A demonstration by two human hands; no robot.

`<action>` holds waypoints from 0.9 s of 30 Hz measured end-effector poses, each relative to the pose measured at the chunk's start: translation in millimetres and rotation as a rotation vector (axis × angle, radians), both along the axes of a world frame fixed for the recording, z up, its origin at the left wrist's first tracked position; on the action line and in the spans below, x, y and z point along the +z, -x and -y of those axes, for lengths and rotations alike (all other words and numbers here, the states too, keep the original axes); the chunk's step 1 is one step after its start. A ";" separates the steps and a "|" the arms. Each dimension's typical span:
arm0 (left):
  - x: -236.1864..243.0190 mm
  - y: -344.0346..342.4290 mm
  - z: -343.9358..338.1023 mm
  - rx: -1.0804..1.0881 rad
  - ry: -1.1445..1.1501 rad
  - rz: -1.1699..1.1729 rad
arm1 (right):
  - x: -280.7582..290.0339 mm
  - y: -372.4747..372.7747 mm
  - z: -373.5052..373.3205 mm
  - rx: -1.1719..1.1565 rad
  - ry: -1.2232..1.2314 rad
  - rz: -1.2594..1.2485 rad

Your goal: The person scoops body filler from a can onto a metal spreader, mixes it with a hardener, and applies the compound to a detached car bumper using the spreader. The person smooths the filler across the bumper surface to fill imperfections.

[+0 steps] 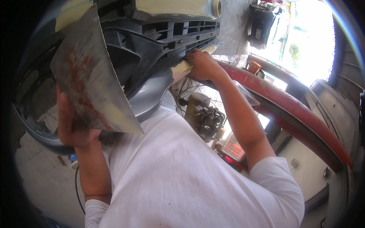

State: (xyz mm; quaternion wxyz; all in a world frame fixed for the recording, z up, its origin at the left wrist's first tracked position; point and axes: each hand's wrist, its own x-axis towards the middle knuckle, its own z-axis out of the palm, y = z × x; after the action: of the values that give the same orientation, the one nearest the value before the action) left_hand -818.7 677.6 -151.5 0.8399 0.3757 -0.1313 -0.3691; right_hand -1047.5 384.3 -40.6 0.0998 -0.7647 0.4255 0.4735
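My left hand (78, 133) supports a thin grey putty board (91, 72) from below. The sheet is tilted, smeared with reddish-brown streaks and pale yellow filler, and it hides most of those fingers. Ahead of me lies a grey car bumper (148, 95) with a black slatted grille (178, 30) and patches of pale yellow filler. My right hand (205, 64) reaches to the bumper's right-hand part, its fingers closed against a yellow filler patch (182, 67). Whatever those fingers hold, if anything, is hidden.
A long red bumper (281, 95) curves along the right, with an orange-brown cup-like object (254, 67) by it. Behind my right forearm stands a machine with a tank (197, 102). A black container (262, 24) is at the far right; a dark hose (78, 190) runs over floor tiles.
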 end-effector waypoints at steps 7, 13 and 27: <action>2.6 -6.2 1.7 0.008 0.023 -0.168 | 14.9 -24.2 -37.6 0.041 0.037 0.015; -17.1 2.6 -10.9 0.077 0.144 -0.325 | 24.6 -42.0 -61.9 0.047 0.030 0.053; 87.4 25.8 38.4 0.066 -0.482 -0.159 | 145.1 -61.1 -153.3 0.142 0.005 1.378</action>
State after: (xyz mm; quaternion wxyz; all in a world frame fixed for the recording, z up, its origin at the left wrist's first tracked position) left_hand -844.5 639.2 -64.1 0.7454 0.5389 0.0394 -0.3904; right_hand -986.4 537.6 104.5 0.3142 -0.9174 0.2152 -0.1158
